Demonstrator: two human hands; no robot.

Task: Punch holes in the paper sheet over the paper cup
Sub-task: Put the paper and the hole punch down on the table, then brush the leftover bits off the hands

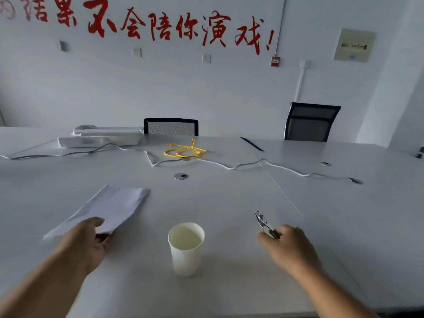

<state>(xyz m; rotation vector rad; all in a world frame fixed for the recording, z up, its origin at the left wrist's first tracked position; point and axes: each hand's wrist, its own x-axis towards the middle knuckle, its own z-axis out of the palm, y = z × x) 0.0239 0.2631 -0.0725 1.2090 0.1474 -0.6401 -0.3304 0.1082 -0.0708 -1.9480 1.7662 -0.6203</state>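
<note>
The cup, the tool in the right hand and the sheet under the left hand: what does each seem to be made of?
The cup looks like matte white paper or thin card: dull walls, thin rolled rim. The punch looks like polished metal, with bright glints on its silver body. The paper sheet is thin white paper, faintly printed, its near edge lifted by the left hand. The right hand grips the punch.

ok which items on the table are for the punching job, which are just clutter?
In use: paper sheet under left hand; paper cup, upright, between the hands; metal hole punch in right hand grip.

Clutter: yellow cable, white cord, white trays, black pen.
</note>
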